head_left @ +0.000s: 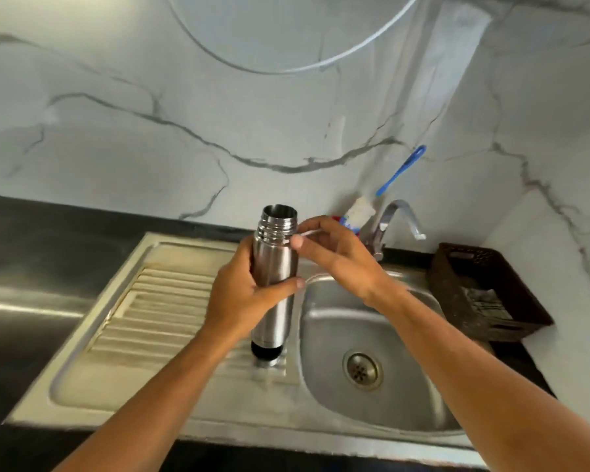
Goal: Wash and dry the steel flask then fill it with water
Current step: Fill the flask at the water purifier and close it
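To the left of my left grip (246,298) spreads the ribbed drainboard (157,311). That grip curls round the middle of the steel flask (276,260), which is upright and uncapped, its black base down at the drainboard. Right of the flask's threaded neck, my right grip (341,257) pinches a thin white strip (309,233). Below that grip is the sink basin (406,396), behind it the tap (392,216), and further right a dark basket (484,291).

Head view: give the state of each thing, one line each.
Flask: upright, cap off, mouth open.
Left hand: grips the flask's body.
Right hand: pinches a thin white thing beside the flask's neck.
Tap: no water running.
Sink: drain unplugged, no standing water.
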